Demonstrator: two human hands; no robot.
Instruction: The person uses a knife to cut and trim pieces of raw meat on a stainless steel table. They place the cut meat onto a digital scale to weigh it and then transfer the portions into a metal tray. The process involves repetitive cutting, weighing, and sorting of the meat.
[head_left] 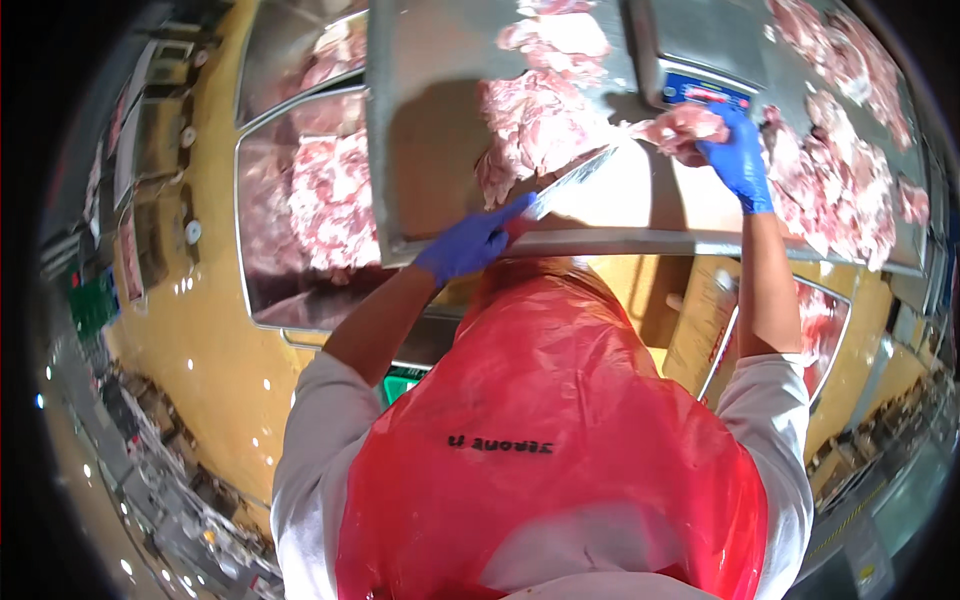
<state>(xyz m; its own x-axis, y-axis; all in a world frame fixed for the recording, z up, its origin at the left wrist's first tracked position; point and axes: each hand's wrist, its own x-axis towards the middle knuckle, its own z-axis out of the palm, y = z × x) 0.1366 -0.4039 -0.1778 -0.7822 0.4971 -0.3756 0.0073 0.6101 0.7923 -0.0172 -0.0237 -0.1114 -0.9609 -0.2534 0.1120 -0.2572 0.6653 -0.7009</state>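
Clenching a knife (580, 180) in the left hand (468, 246), at the near edge of the table (430, 130), and pointing its blade away from that edge, toward the right. Grasping a piece of meat (680, 129) in the right hand (738, 160) over the table, beside the scale (700, 40), between a pile of meat (540, 120) toward the left edge and a heap of meat (835, 185) near the right edge.
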